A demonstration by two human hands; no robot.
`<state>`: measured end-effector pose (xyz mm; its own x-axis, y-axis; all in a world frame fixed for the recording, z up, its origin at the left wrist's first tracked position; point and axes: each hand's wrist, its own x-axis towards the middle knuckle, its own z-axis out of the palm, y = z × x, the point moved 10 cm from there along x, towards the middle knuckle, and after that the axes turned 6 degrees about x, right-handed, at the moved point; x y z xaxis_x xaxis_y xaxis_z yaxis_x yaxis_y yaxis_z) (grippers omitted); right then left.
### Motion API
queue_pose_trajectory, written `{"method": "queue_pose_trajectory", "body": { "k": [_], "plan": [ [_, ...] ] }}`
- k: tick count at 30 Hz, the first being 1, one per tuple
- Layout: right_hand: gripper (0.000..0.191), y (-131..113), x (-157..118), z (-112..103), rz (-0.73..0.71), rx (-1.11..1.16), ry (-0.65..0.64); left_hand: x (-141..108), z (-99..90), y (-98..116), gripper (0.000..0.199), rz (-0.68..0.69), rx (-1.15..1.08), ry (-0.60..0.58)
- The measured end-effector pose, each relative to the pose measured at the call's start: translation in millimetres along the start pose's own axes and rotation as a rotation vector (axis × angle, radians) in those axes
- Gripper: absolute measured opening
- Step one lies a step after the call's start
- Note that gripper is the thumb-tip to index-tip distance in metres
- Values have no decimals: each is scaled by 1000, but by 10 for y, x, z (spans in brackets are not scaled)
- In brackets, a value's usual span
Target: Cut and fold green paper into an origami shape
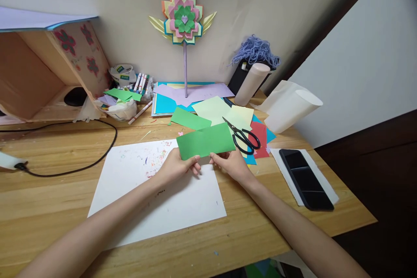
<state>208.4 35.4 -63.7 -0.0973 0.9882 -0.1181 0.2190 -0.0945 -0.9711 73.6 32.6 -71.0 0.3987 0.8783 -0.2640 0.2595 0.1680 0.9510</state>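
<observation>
Pretty sure this is a craft corner in somebody's home; there's a wooden counter (48, 200) right up against a plain wall (130, 4), with scissors (237, 131), green craft paper (206, 140), white-barrelled markers (140, 81), a tangle of blue yarn (256, 50) and a folded-paper flower (184, 19) on a stalk; the smartphone (306, 180) and roll of paper towel (288, 106) make it feel more house than workshop, honestly.

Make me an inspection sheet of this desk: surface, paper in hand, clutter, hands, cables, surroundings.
Surface: wooden tabletop, white sheet with coloured marks on it
Paper in hand: green paper strip, held up, looks flat
Clutter: scissors on coloured paper, markers, phone at right
Hands: left hand and right hand pinch the strip near its lower edge
Cables: black cable looping at left
Surroundings: paper flower before the wall, decorated box at left
</observation>
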Motion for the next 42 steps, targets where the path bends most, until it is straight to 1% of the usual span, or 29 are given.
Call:
{"method": "queue_pose_trajectory", "body": {
  "k": [4, 9, 11, 13, 14, 15, 18, 19, 20, 21, 24, 26, 29, 33, 35, 37, 42],
  "plan": [
    [23, -43, 53, -194, -19, -10, 56, 26, -78, -11, 29, -13, 11, 30],
    [25, -72, 118, -559, -53, 31, 167, 78, -168, -61, 29, -4, -2, 52],
    [26, -84, 141, -730, -76, 55, 246, 96, -182, -92, 30, -1, -10, 48],
    [31, -69, 169, -815, -75, 125, 274, 103, -168, -117, 30, -4, -13, 21],
    [35, -39, 187, -798, -51, 177, 250, 101, -150, -125, 30, -10, -14, -1],
    [37, 3, 205, -731, -10, 228, 193, 95, -129, -128, 29, -19, -15, -28],
    [39, 134, 187, -362, 138, 292, -60, 63, -90, -92, 28, -37, 6, -86],
    [37, 161, 160, -249, 167, 278, -121, 53, -97, -69, 28, -37, 17, -86],
    [34, 170, 136, -167, 173, 259, -151, 46, -120, -45, 29, -36, 24, -69],
    [33, 165, 120, -120, 162, 246, -147, 41, -155, -23, 29, -35, 19, -38],
    [32, 96, 86, -133, 75, 243, 4, 25, -255, 5, 28, -43, -61, 77],
    [33, 57, 48, -130, 40, 231, 74, 15, -254, 3, 29, -42, -111, 107],
    [32, 17, -3, -52, 20, 196, 70, 6, -208, -18, 27, -30, -104, 116],
    [31, -8, -35, -7, 12, 173, 45, 1, -215, -5, 21, 49, 32, 147],
    [32, 2, -29, -11, 24, 184, 34, -3, -258, 27, 21, 101, 126, 175],
    [33, 18, -12, -28, 38, 205, 27, -2, -323, 34, 22, 112, 178, 211],
    [32, 23, 35, -123, 48, 201, 40, 36, -493, 2, 19, 72, 113, 278]
  ]
}}
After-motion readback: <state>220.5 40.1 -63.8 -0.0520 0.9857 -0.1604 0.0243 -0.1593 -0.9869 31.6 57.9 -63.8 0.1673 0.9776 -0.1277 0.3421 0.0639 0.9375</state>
